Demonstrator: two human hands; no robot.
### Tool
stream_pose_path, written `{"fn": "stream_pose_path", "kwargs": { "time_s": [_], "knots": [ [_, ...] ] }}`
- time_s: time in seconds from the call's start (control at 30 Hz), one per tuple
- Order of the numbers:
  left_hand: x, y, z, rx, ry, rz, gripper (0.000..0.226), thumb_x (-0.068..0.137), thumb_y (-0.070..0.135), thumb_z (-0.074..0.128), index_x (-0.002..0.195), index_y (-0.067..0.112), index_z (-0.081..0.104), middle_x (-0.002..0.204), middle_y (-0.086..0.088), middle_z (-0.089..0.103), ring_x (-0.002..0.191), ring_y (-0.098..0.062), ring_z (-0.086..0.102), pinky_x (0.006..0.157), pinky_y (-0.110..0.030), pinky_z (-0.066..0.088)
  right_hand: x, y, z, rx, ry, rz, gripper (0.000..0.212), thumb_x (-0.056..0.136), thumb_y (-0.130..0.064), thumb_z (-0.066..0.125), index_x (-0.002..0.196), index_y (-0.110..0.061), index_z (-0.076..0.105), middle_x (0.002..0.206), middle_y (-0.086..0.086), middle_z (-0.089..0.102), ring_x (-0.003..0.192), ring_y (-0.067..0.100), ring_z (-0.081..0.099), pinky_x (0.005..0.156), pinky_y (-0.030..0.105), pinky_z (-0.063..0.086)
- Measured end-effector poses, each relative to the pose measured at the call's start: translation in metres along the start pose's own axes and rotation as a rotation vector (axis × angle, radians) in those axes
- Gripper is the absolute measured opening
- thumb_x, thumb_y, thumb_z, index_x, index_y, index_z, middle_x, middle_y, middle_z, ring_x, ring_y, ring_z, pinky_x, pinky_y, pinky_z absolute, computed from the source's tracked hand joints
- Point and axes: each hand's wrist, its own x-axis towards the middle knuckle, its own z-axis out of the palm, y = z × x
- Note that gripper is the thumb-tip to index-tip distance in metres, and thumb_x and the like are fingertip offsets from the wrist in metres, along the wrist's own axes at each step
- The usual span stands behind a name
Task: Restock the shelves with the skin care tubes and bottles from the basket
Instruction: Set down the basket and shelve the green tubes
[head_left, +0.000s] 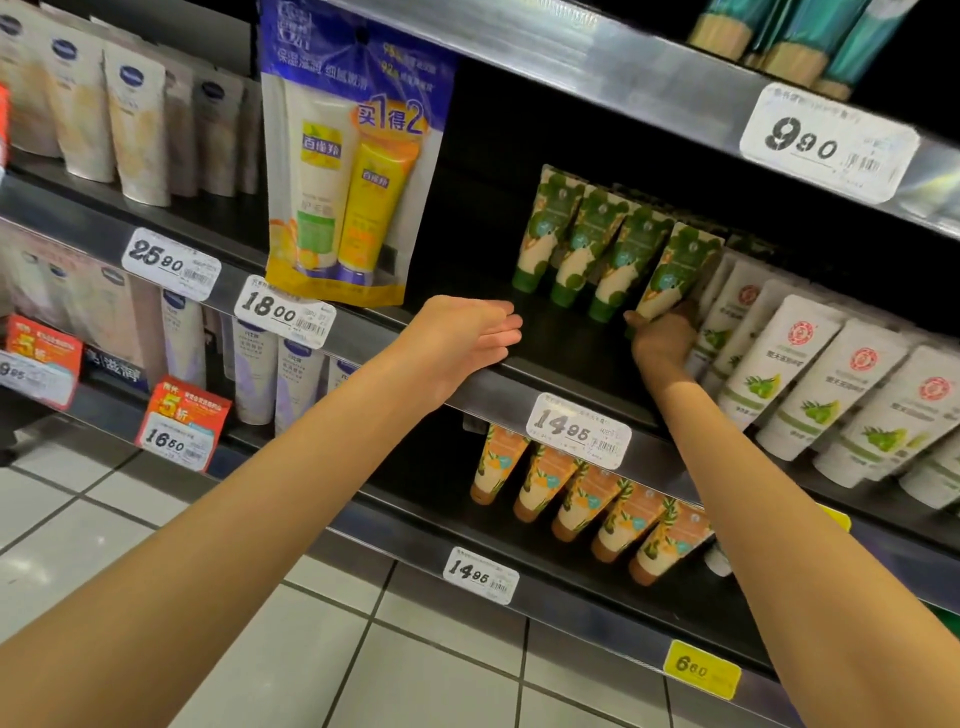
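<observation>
Your right hand (661, 340) pinches the tube (678, 273) low, seating it rightmost in the row; left hand (467, 338), fingers straight together, braces on the shelf (566, 338).

Both bare arms reach up from the lower corners toward mid-frame, the left hand (467, 338) open with fingers straight and together, the right hand (662, 340), right of centre, gripping the base of a green tube (675, 275).

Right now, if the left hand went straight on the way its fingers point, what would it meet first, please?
Probably the right hand, which grips the end green tube. The left hand points along bare shelf toward it, though depth is unclear.
</observation>
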Motion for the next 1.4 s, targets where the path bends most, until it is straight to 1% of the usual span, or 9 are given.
{"fn": "stream_pose_path", "kwargs": {
  "time_s": [0.17,0.6,0.8,0.93,1.03,1.17,1.23,1.3,1.4],
  "knots": [
    [0.000,-0.005,-0.003,0.027,-0.010,0.014,0.040,0.097,0.004,0.034,0.137,0.000,0.037,0.139,-0.014,0.046,0.127,-0.021,0.047,0.101,-0.027,0.038,0.010,0.002,0.005,-0.054,-0.019,0.000,0.076,0.088,-0.027,0.061,0.144,0.001,0.018,0.148,0.019,0.029,0.136,0.032,0.031,0.107,0.034,0.026],
    [0.005,-0.010,-0.006,0.036,-0.034,0.054,0.037,0.097,0.006,0.037,0.134,0.004,0.042,0.134,-0.011,0.052,0.121,-0.020,0.052,0.090,-0.025,0.044,0.011,0.005,0.006,-0.075,-0.038,0.010,0.067,0.087,-0.023,0.064,0.138,0.003,0.030,0.143,0.021,0.037,0.133,0.033,0.036,0.106,0.035,0.033],
    [-0.004,0.005,-0.001,0.126,0.001,0.036,0.037,0.097,0.007,0.037,0.134,0.003,0.042,0.135,-0.013,0.052,0.123,-0.022,0.051,0.102,-0.031,0.040,-0.027,-0.002,-0.015,-0.054,-0.102,-0.035,0.070,0.087,-0.029,0.063,0.138,0.006,0.030,0.143,0.021,0.038,0.132,0.032,0.038,0.108,0.036,0.033],
    [-0.025,0.017,-0.024,0.279,-0.008,0.032,0.035,0.097,0.013,0.039,0.131,0.006,0.046,0.131,-0.009,0.055,0.121,-0.019,0.053,0.101,-0.031,0.040,-0.100,-0.010,-0.034,0.138,-0.165,-0.164,0.046,0.091,-0.027,0.056,0.129,-0.005,0.044,0.127,0.011,0.053,0.115,0.021,0.051,0.090,0.026,0.041],
    [-0.064,0.011,-0.065,0.503,-0.010,0.069,0.027,0.095,0.024,0.046,0.119,0.016,0.057,0.118,0.000,0.065,0.107,-0.011,0.060,0.094,-0.028,0.044,-0.179,-0.030,-0.035,0.349,-0.428,-0.413,0.025,0.092,-0.020,0.054,0.117,-0.015,0.054,0.103,-0.009,0.059,0.093,-0.005,0.055,0.080,0.008,0.044],
    [-0.156,-0.016,-0.147,0.619,0.097,0.019,0.017,0.090,0.018,0.053,0.102,0.022,0.066,0.094,0.009,0.072,0.092,0.000,0.064,0.079,-0.016,0.049,-0.283,-0.076,-0.010,0.434,-0.967,-0.658,0.013,0.090,-0.016,0.055,0.101,-0.021,0.061,0.098,-0.012,0.064,0.092,-0.005,0.058,0.081,0.008,0.044],
    [-0.224,-0.028,-0.193,0.594,0.246,-0.013,0.017,0.088,0.012,0.056,0.095,0.021,0.067,0.090,0.007,0.073,0.088,0.000,0.065,0.075,-0.015,0.050,-0.334,-0.096,0.005,0.436,-1.225,-0.727,0.013,0.089,-0.015,0.057,0.099,-0.022,0.061,0.100,-0.011,0.065,0.095,-0.001,0.059,0.086,0.013,0.045],
    [-0.295,-0.035,-0.231,0.545,0.429,-0.064,0.013,0.084,0.015,0.062,0.094,0.021,0.068,0.093,0.005,0.074,0.090,-0.004,0.067,0.081,-0.017,0.051,-0.380,-0.111,0.019,0.420,-1.444,-0.767,0.013,0.087,-0.017,0.058,0.098,-0.024,0.062,0.101,-0.009,0.066,0.097,0.003,0.061,0.088,0.019,0.047],
    [-0.391,-0.052,-0.269,0.391,0.778,-0.158,0.023,0.076,0.025,0.060,0.094,0.016,0.068,0.091,0.003,0.074,0.086,-0.005,0.068,0.078,-0.015,0.051,-0.439,-0.132,0.034,0.428,-1.680,-0.792,0.010,0.083,-0.020,0.059,0.091,-0.023,0.064,0.095,-0.008,0.068,0.091,0.003,0.063,0.083,0.020,0.051]
  ]
}}
